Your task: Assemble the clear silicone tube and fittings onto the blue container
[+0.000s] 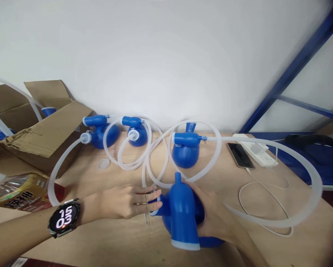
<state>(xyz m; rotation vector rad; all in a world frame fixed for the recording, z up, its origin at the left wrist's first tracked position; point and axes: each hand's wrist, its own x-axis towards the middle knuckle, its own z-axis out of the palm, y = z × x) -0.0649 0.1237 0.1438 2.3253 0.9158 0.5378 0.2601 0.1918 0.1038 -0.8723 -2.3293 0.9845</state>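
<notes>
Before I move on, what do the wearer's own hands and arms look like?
The left hand and right hand appear ungloved. On the left wrist is a round smartwatch with a dark face, large white digits, a small reddish mark and a silver-coloured casing. No sleeve shows on either forearm, and nothing worn is visible on the right wrist.
</notes>
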